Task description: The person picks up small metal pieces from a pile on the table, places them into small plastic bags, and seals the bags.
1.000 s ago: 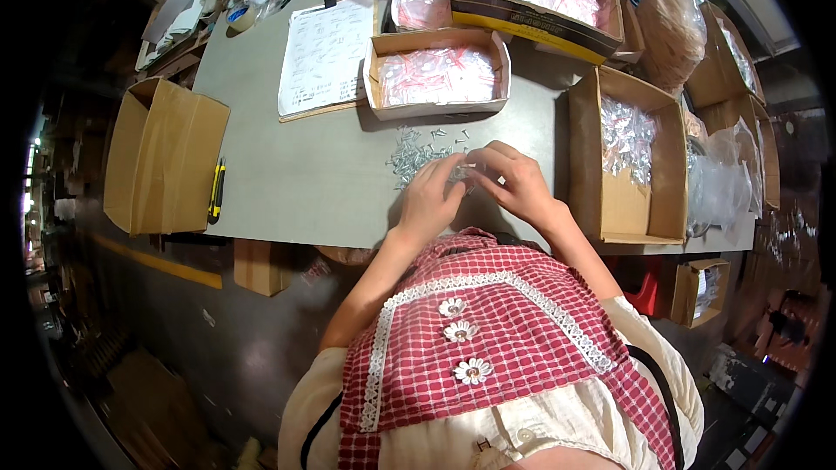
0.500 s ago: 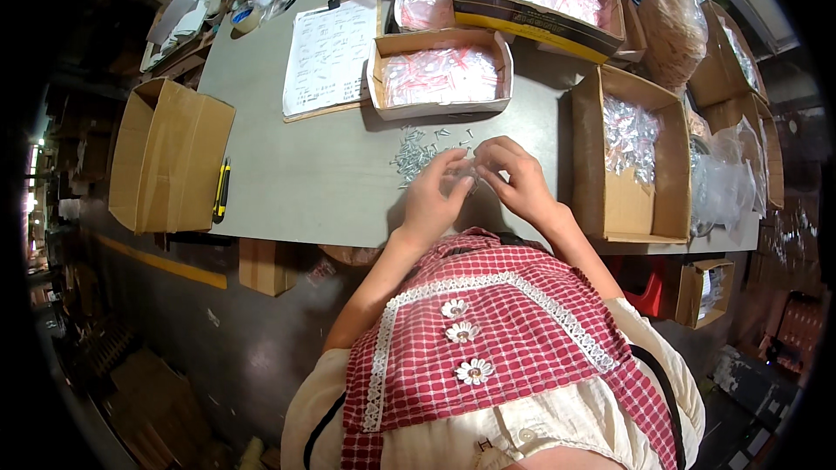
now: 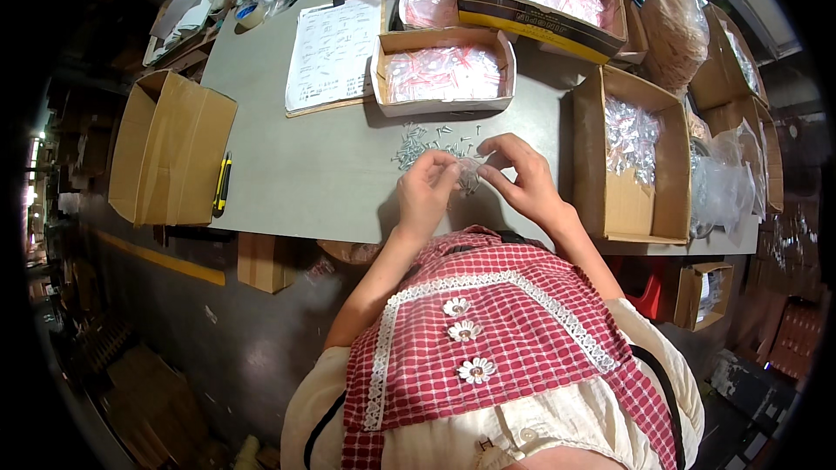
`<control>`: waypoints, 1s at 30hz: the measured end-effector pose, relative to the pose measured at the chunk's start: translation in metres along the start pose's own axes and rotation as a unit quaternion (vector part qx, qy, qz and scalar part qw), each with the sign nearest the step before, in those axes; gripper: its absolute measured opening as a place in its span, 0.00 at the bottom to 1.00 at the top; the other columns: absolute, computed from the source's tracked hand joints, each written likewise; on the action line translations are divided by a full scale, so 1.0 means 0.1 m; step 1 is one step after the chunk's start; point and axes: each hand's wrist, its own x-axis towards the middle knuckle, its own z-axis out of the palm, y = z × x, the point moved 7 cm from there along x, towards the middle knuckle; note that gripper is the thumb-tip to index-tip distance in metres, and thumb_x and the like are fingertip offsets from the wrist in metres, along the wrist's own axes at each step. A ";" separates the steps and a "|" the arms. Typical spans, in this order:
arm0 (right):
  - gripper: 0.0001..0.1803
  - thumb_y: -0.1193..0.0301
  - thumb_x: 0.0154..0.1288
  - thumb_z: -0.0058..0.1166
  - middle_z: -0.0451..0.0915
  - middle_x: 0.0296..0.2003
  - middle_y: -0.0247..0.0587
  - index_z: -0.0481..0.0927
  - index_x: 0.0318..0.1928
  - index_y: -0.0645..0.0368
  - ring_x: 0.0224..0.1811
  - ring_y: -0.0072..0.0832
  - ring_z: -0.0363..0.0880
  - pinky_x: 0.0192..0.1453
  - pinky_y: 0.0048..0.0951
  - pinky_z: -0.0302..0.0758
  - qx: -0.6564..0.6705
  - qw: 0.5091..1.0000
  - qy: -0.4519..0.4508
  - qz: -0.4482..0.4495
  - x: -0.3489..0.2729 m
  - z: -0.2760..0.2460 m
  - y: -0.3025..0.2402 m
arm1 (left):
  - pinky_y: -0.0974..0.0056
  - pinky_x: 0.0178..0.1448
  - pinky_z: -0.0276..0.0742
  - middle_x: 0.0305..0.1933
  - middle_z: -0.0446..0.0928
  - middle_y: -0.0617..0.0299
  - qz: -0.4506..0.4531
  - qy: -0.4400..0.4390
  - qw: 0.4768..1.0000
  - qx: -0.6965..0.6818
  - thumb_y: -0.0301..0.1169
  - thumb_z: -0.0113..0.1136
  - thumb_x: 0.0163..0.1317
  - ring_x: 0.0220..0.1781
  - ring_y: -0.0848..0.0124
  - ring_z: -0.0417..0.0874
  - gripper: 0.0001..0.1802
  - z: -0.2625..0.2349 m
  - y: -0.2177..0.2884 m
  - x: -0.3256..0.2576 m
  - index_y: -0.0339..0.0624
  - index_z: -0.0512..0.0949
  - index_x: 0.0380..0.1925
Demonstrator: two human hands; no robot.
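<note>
Between my hands is a small clear plastic bag [image 3: 468, 177] with a few shiny metal pieces in it, apparently screws. My left hand [image 3: 423, 194] pinches the bag's left side between thumb and fingers. My right hand [image 3: 529, 181] is at the bag's right edge, its thumb against the plastic and its index finger curled just above. Just beyond my left fingers, a loose pile of small silver screws [image 3: 413, 147] lies on the grey table [image 3: 313, 178], with several strays to the right.
Behind the screws stands a white box [image 3: 442, 108] of clear bags with red edges, beside a clipboard sheet [image 3: 333, 57]. At right, a cardboard box [image 3: 634, 204] holds filled bags. A cardboard box [image 3: 187, 157] and a yellow-black utility knife [image 3: 223, 184] are at left.
My hands have drawn slightly apart, and the clear bag now shows spread between them. The left hand has shifted a little left.
</note>
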 end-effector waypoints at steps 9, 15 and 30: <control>0.08 0.74 0.66 0.60 0.81 0.29 0.37 0.79 0.43 0.64 0.31 0.21 0.81 0.38 0.24 0.77 0.131 0.980 -0.045 0.141 -0.04 0.14 0.28 | 0.76 0.33 0.74 0.35 0.83 0.64 0.000 -0.024 0.999 0.022 0.26 0.60 0.68 0.35 0.82 0.82 0.05 0.05 0.19 -0.01 0.36 0.80 0.40; 0.07 0.71 0.69 0.58 0.80 0.28 0.32 0.79 0.40 0.62 0.29 0.17 0.78 0.34 0.22 0.74 0.247 0.938 -0.111 0.215 -0.11 0.32 0.39 | 0.76 0.28 0.64 0.23 0.77 0.71 0.029 -0.033 0.987 0.156 0.27 0.62 0.65 0.26 0.86 0.73 0.05 0.09 0.28 -0.02 0.37 0.80 0.32; 0.09 0.66 0.67 0.59 0.73 0.25 0.30 0.77 0.32 0.58 0.22 0.19 0.70 0.30 0.21 0.67 0.448 0.860 0.114 0.214 -0.22 -0.49 0.37 | 0.73 0.35 0.74 0.28 0.81 0.65 0.059 -0.148 0.982 0.099 0.27 0.61 0.67 0.30 0.81 0.78 0.06 0.68 0.70 0.63 0.35 0.79 0.33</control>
